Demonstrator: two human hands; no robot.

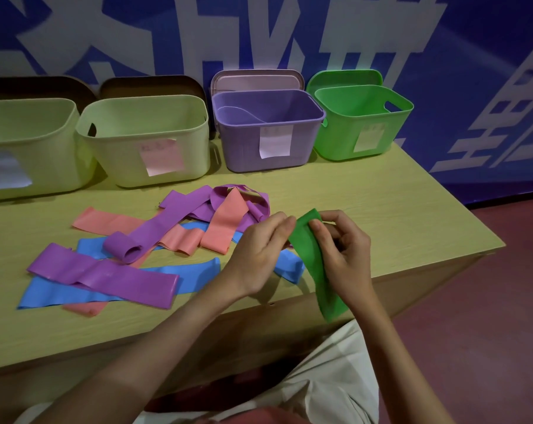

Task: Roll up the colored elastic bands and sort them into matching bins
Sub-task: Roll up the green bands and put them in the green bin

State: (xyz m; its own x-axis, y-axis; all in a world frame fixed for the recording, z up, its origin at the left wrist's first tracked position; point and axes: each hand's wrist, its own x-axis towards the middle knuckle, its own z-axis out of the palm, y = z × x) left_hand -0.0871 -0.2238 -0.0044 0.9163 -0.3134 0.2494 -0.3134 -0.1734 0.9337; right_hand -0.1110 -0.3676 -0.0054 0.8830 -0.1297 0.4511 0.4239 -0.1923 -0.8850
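Dim, soft light; faint shadows beneath the bins; wide-angle bending at edges.

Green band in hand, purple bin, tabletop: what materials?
Green band: thin rubbery sheet, likely latex, matte; it drapes limp from both hands. Purple bin: moulded plastic, satin, finely ribbed wall. Table: pale wood-grain surface, probably laminate board; grain lines show.

I see a pale wooden table (381, 206) carrying four bins along its far edge: two cream bins (26, 148) (146, 139), then a purple bin (268, 130), then a green bin (363, 120). In front of the purple bin lies a loose heap of flat bands: purple bands (106, 275), pink bands (225, 224) and blue bands (194, 273), overlapping one another.
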